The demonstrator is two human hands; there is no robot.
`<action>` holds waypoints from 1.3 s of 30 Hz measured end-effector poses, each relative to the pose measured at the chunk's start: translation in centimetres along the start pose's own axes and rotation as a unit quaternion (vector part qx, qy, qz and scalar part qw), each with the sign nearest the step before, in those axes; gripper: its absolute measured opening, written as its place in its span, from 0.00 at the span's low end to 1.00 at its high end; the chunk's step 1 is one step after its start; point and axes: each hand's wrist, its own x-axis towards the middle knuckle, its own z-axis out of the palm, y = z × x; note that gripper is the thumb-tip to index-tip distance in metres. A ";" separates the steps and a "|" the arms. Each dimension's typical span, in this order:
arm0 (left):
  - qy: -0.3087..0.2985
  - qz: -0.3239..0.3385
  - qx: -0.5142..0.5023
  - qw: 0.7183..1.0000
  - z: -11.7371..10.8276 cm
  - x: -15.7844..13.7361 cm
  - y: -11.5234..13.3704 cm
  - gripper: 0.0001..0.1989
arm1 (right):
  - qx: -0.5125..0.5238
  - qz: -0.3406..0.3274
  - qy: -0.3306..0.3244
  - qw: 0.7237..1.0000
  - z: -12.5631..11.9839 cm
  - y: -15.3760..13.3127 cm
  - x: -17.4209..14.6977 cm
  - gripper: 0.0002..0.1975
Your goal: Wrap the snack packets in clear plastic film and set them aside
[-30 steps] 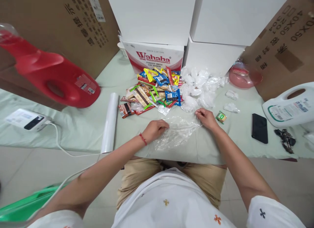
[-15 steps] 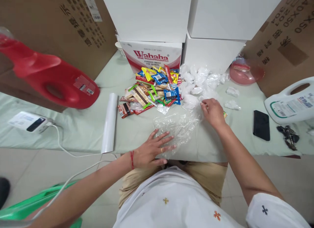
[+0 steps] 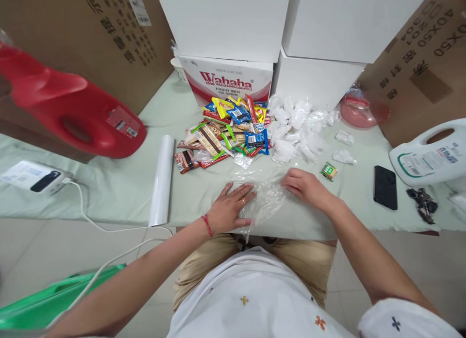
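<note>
A crinkled sheet of clear plastic film [image 3: 267,202] lies on the table in front of me. Across its left part my left hand [image 3: 233,209] rests flat, fingers spread and holding nothing. My right hand [image 3: 306,188] has its fingers pressed together on the film's right edge, in a pinch. Just right of that hand is a small green and yellow wrapped snack [image 3: 329,171]. Beyond the film are a heap of colourful wrapped snacks [image 3: 225,131] and, right of it, a pile of small clear plastic bundles [image 3: 296,124] whose contents I cannot make out.
A white roll [image 3: 162,180] lies at the left, near a white device [image 3: 36,177] with a cable. A red jug [image 3: 76,114] stands behind them. On the right are a black phone [image 3: 385,187], keys [image 3: 423,204] and a white jug [image 3: 429,153]. A Wahaha carton [image 3: 227,80] stands at the back.
My right hand has moved left and towards me, pulling at the film's edge and uncovering the green snack. My left hand stays flat, shifted slightly away from me.
</note>
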 end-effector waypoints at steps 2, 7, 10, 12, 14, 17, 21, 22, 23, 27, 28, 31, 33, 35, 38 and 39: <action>-0.019 0.007 0.006 1.000 -0.2 -0.3 -0.4 0.49 | 0.032 0.013 0.049 0.998 -1.5 0.7 -3.8 0.14; -0.050 0.040 -0.014 0.998 -1.2 -0.7 -1.5 0.52 | 0.028 0.071 0.010 0.997 -2.4 3.2 -12.1 0.13; -0.018 0.055 -0.063 0.996 -2.7 -1.0 -1.3 0.44 | -0.020 0.107 -0.001 0.994 -2.6 3.1 -14.3 0.16; 0.050 0.054 -0.100 0.992 -3.9 -0.9 -0.4 0.30 | -0.066 0.125 0.085 0.986 -2.8 1.9 -13.6 0.16; 0.133 0.032 -0.110 0.984 -4.7 -0.1 0.9 0.18 | -0.083 0.114 0.164 0.976 -2.3 0.1 -11.3 0.16; 0.165 0.006 -0.066 0.984 -4.2 2.1 2.5 0.18 | -0.069 0.061 0.145 0.985 0.7 -2.8 -6.8 0.18; 0.090 -0.035 0.024 0.995 -1.7 4.6 1.6 0.21 | -0.089 0.010 0.001 0.996 5.8 -4.7 -4.5 0.25; 0.080 -0.051 0.038 0.995 -1.2 4.7 0.9 0.23 | -0.081 0.001 -0.034 0.996 6.6 -4.9 -5.1 0.26; 0.075 -0.065 0.045 0.994 -0.8 4.7 0.0 0.24 | -0.064 -0.009 -0.065 0.996 7.1 -5.1 -5.9 0.27; 0.066 -0.077 0.024 0.995 -0.9 3.8 -3.0 0.26 | 0.058 -0.051 -0.151 0.986 6.1 -6.3 -10.4 0.18; 0.059 -0.070 0.014 0.996 -1.1 3.7 -3.5 0.26 | 0.098 -0.055 -0.157 0.981 5.4 -6.7 -11.1 0.15; 0.041 -0.053 0.006 0.998 -1.5 3.7 -3.7 0.26 | 0.211 -0.028 -0.113 0.971 3.3 -7.2 -11.4 0.10; 0.051 -0.047 0.024 0.997 -1.6 3.9 -3.0 0.24 | 0.215 0.007 -0.039 0.976 2.7 -7.3 -10.2 0.11; 0.088 -0.042 0.054 0.994 -1.6 3.8 -2.0 0.22 | 0.147 0.026 0.020 0.989 3.2 -7.1 -8.3 0.15; 0.136 -0.024 0.087 0.987 -1.7 3.0 -0.7 0.20 | 0.037 -0.012 -0.032 0.999 4.6 -6.7 -5.4 0.16; 0.134 -0.017 0.092 0.987 -1.7 2.5 -0.5 0.20 | 0.023 -0.031 -0.076 0.996 4.8 -6.5 -4.5 0.15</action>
